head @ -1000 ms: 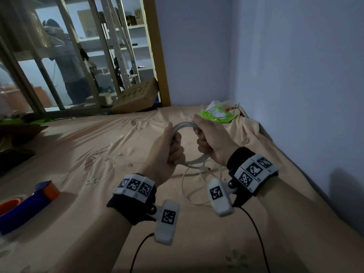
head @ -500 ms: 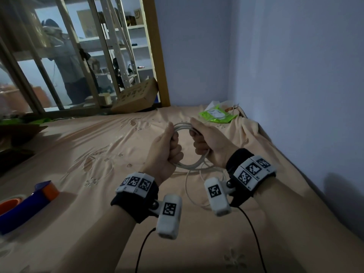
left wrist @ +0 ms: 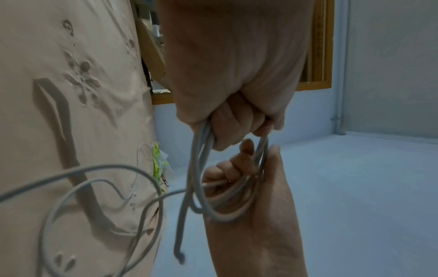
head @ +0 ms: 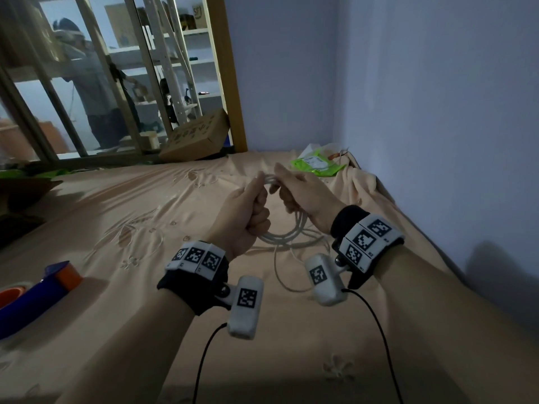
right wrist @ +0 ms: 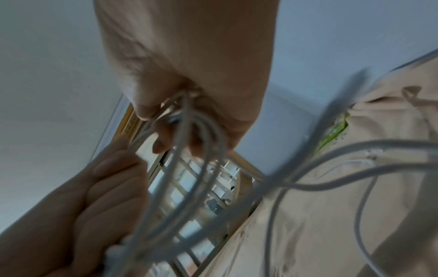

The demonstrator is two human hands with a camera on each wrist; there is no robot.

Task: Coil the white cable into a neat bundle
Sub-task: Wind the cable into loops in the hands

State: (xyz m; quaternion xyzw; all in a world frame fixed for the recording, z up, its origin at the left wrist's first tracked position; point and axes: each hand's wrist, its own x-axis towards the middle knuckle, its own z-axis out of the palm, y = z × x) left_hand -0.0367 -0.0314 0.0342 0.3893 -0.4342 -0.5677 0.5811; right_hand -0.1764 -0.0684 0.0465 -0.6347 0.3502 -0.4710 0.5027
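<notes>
The white cable (head: 287,233) is thin, round in section and pale grey-white in the dim light; several turns are gathered into a loose, roughly oval coil held above the bed (head: 116,228), between the two hands. The turns do not lie flush: in the left wrist view they spread apart at the lower end of the coil (left wrist: 220,211), and one free end (left wrist: 179,258) hangs below it. The uncoiled remainder trails down from the coil and lies in slack curves on the peach embroidered bedcover (head: 284,275), in front of the wrists. The left hand (head: 248,217) is closed in a fist on the left side of the coil, thumb uppermost, with the strands running through the curled fingers (left wrist: 237,120); this grip is closed on the cable. The right hand (head: 303,196) holds the upper right part of the coil, fingers curled round the bundled strands (right wrist: 184,116) and thumb pointing toward the left hand; this grip is likewise closed on the cable. Both hands sit close together, nearly touching at the top of the coil, with forearms extended forward and each wrist carrying a marker-covered band. A green packet (head: 318,164) lies on the bed beyond the hands, near the wall. A roll of orange tape in a blue dispenser (head: 38,293) lies on the bed, well to the left.
</notes>
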